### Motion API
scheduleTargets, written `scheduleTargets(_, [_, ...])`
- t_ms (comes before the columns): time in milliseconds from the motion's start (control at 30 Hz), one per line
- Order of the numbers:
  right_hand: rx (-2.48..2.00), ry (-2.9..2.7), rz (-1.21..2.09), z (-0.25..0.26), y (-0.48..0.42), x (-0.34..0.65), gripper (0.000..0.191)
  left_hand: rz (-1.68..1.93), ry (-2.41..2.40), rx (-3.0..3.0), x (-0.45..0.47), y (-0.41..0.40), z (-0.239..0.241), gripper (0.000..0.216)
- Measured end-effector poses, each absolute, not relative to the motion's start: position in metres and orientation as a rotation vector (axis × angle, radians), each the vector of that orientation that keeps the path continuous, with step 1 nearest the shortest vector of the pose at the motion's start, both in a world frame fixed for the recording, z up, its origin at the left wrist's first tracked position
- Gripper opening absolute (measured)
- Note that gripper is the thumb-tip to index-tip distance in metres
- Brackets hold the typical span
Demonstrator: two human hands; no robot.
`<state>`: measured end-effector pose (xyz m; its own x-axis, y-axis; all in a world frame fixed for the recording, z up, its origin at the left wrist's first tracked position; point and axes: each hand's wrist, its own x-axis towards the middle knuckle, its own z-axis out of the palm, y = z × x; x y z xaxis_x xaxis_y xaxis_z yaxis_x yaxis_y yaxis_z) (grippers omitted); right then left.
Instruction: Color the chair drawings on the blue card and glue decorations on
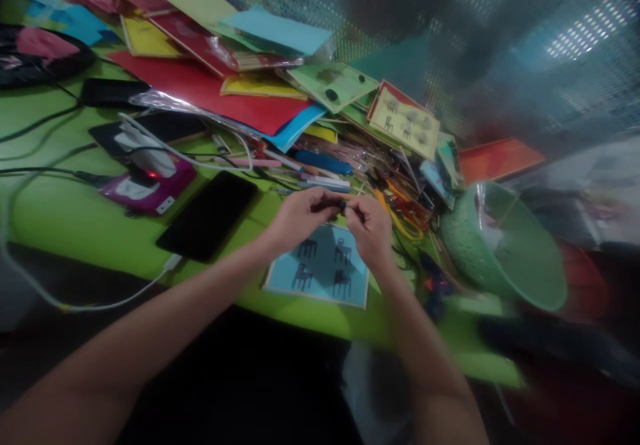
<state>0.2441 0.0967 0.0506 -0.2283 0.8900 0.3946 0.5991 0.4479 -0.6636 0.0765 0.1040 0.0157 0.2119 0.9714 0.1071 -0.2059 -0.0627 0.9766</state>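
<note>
My left hand (305, 217) and my right hand (369, 226) meet above the far edge of a blue card (320, 278). Fingers of both are pinched together around a small dark piece (343, 207), too small to name. Dark chair shapes stand out on the card, which lies on the green table. Just beyond my hands are pens (325, 182) and a blue roll-shaped item (324, 162).
A black phone (209, 215) with a white cable lies left, beside a purple power strip (150, 185). Stacked coloured cards (210, 91) fill the back. Yellow-handled scissors (400, 221) and a green bowl (500, 251) are at the right.
</note>
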Motion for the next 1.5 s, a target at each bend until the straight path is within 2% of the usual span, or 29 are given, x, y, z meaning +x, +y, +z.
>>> scheduleTargets(400, [-1.244,-1.839,0.722,0.0531,0.1,0.2467,0.014,1.096,0.771,1.027,0.0771,0.1014,0.0187,0.034])
scheduleTargets(700, [-1.325,-2.005,0.469,0.0525,0.0963,0.2492,0.014,1.212,0.879,1.317,0.0748,0.1012,0.0168,0.029])
scheduleTargets(900, [-1.261,-2.02,0.424,0.0555,0.096,0.2459,0.017,1.209,0.966,1.458,0.0725,0.1006,0.0142,0.029])
scheduleTargets(1333, [-1.201,-1.667,0.9,0.053,0.0993,0.2469,0.013,1.113,0.762,1.063,0.0769,0.1015,0.0173,0.03])
scheduleTargets(1500, [-1.248,-1.737,0.852,0.0533,0.0976,0.248,0.018,1.129,0.772,1.1,0.0759,0.103,0.0134,0.032])
